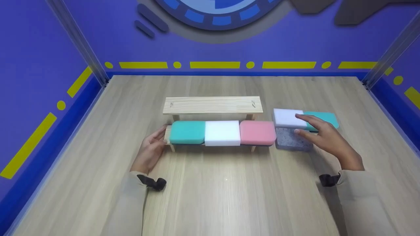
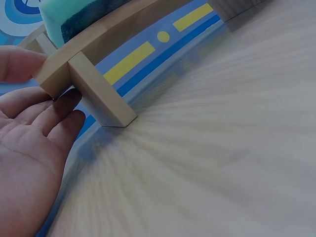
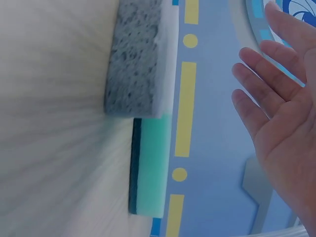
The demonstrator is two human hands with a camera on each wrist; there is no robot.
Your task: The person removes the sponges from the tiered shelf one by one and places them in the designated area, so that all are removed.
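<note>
Wooden rack [image 1: 213, 105]: a low two-step shelf in the middle of the table [image 1: 229, 196]; its lower step carries a teal sponge [image 1: 187, 132], a white sponge [image 1: 222, 132] and a pink sponge [image 1: 257, 132] in one row, touching.
Left hand [image 1: 150, 151]: fingers straight and relaxed, touching the left end of the lower step, holding nothing.
Right hand [image 1: 325, 136]: open, fingers spread, above the sponges beside the rack, not gripping.
White-and-grey sponge [image 1: 288, 129]: on the table, just right of the pink sponge.
Second teal sponge [image 1: 325, 118]: behind the right hand, next to the white-and-grey sponge.
</note>
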